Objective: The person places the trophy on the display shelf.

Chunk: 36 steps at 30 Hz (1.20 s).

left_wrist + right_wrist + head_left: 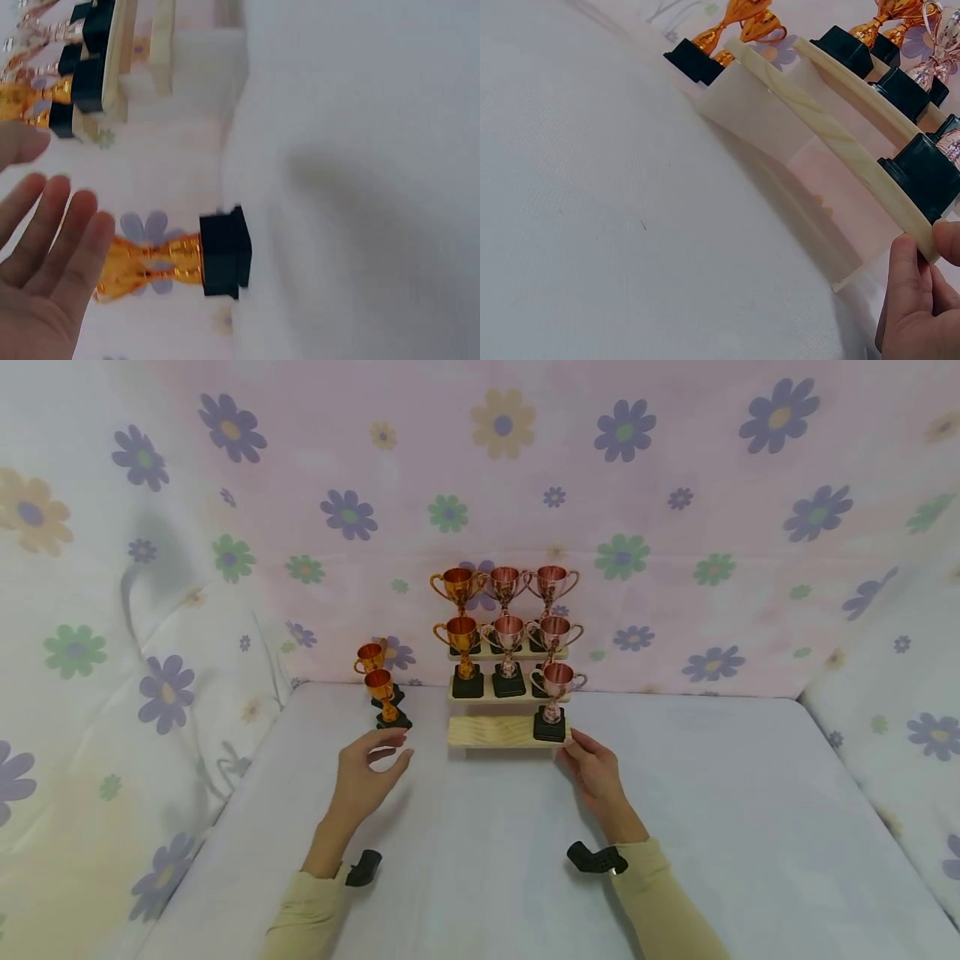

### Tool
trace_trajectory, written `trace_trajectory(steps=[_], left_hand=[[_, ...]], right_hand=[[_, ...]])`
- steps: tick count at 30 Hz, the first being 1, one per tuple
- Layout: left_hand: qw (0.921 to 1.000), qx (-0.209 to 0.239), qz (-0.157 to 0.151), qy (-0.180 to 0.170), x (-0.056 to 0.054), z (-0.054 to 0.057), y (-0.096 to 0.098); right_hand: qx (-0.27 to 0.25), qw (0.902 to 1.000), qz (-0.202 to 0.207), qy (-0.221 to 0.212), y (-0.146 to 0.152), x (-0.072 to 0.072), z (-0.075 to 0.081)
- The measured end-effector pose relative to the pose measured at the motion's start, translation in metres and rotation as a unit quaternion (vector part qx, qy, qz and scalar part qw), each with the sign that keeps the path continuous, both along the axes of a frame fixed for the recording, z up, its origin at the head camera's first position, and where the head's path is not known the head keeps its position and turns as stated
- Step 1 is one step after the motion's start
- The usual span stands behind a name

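Two small gold trophy cups stand on the table left of a wooden stepped display rack (pixel 491 732). My left hand (pixel 367 772) is just in front of the nearer gold trophy (pixel 381 685), thumb and fingers apart with nothing between them. In the left wrist view its fingers overlap that trophy's cup (pixel 120 274). My right hand (pixel 600 772) pinches the right front corner of the rack's lowest step, thumb on top and fingers beneath, as the right wrist view shows. Beside that thumb stands a rose-coloured trophy (pixel 552 703) on a black base (pixel 924 174).
The rack's middle and top steps each bear a gold trophy (pixel 462 639) at the left and pinkish ones (pixel 508 639) beside it. Behind the rack hangs a flowered cloth (pixel 525 493). A white cover (pixel 495 852) lies over the table.
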<state>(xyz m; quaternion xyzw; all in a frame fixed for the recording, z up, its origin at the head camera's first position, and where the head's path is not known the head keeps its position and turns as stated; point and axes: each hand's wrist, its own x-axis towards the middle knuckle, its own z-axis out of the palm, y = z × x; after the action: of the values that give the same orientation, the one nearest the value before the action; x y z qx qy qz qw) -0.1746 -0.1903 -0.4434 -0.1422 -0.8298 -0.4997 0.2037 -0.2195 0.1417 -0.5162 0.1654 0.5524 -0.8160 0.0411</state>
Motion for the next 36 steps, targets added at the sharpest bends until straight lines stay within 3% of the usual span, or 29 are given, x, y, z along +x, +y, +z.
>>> trace_trajectory(steps=[4, 8, 13, 17, 21, 25, 29, 36], left_hand=[[0.9949, 0.050, 0.086, 0.018, -0.002, -0.001, -0.017], [0.9867, 0.098, 0.130, -0.003, -0.021, -0.012, -0.027], [0.9795, 0.125, 0.144, -0.063, -0.048, -0.027, -0.037], [0.9779, 0.145, 0.130, -0.075, -0.063, -0.031, -0.034], [0.9782, 0.126, 0.145, -0.079, -0.074, -0.031, -0.017], [0.9730, 0.138, 0.178, -0.050, -0.085, -0.035, 0.001], [0.9596, 0.187, 0.210, 0.000, -0.096, -0.041, 0.013], [0.9340, 0.254, 0.248, 0.042, -0.109, -0.048, 0.018]], right_hand=[[-0.001, 1.0000, 0.004, -0.001, 0.000, 0.001, 0.001], [0.000, 1.0000, 0.002, 0.004, 0.000, 0.001, 0.001], [-0.004, 0.9999, 0.004, 0.014, -0.001, -0.002, -0.002], [-0.009, 0.9998, 0.005, 0.014, -0.001, -0.002, -0.004], [-0.005, 0.9999, 0.003, 0.012, 0.001, -0.001, -0.003], [-0.002, 0.9999, 0.001, 0.013, 0.002, -0.001, -0.002], [-0.003, 0.9999, 0.008, 0.013, 0.001, -0.002, -0.001], [0.001, 0.9999, 0.007, 0.010, 0.002, -0.002, -0.001]])
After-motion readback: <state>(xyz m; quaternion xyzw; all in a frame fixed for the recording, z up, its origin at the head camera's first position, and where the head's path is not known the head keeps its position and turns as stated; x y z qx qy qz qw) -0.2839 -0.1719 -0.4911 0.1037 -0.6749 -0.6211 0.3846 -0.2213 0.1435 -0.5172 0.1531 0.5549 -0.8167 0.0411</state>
